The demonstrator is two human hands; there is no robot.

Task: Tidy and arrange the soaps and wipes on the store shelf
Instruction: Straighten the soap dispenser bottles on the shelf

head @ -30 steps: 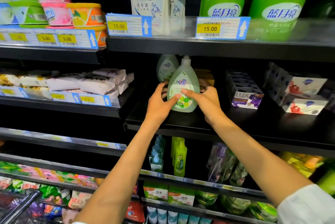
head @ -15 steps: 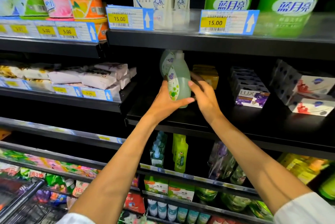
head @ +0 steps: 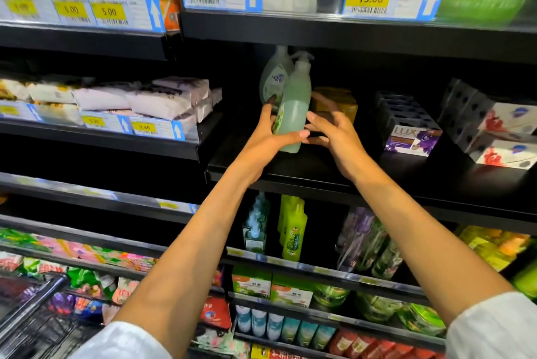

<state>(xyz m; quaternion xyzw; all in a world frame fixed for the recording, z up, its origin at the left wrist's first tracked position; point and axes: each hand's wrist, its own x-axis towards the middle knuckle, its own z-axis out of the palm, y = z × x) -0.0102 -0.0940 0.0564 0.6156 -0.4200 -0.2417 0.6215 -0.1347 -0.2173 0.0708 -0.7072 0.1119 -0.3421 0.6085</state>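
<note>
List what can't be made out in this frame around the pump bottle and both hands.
Head view only:
- Pump bottle: front label turned sideways, partly behind left hand.
- Second pump bottle: lower half hidden by the first.
- Yellow box: print too dark, partly behind right hand.
- Right hand's contact with the bottle: unclear.

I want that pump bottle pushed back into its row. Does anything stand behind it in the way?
Yes. A second pump bottle stands right behind and slightly left of the held bottle, and yellow boxes sit behind to its right. The left hand grips it; the right hand is beside it.
</note>
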